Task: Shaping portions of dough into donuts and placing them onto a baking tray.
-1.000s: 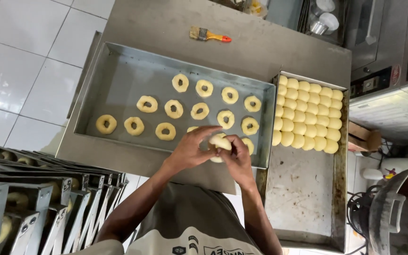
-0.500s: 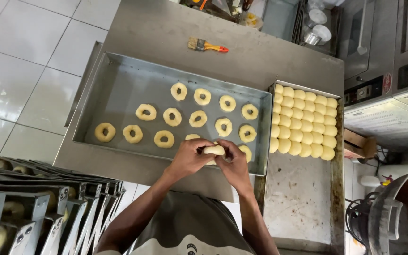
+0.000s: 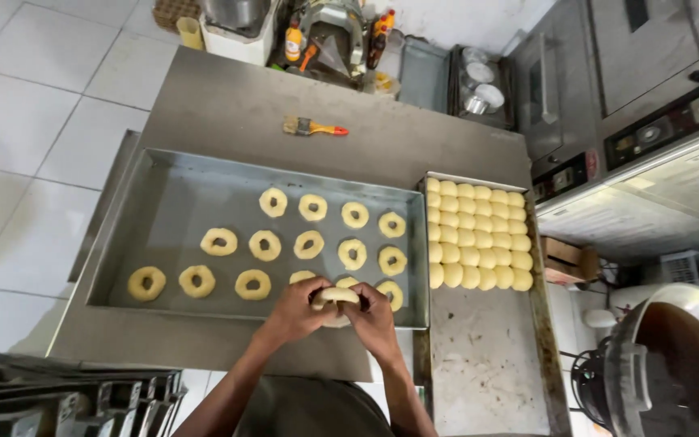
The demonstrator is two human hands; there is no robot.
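Both hands, left hand (image 3: 297, 311) and right hand (image 3: 372, 317), pinch one dough ring (image 3: 335, 298) together at the tray's (image 3: 163, 174) near edge; best stretch it evenly, gently.

A steel table (image 3: 228, 105) carried a baking tray (image 3: 171, 202) before the hands, a pastry brush (image 3: 314, 127) beyond.

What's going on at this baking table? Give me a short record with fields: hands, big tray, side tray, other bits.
hands: left hand and right hand together grip one pale dough piece over the near edge of the big tray
big tray: grey metal tray holding rows of dough rings, spaced apart
side tray: narrower tray to the right, round dough balls packed tight at its far end
other bits: pastry brush with orange handle on the steel table beyond the trays
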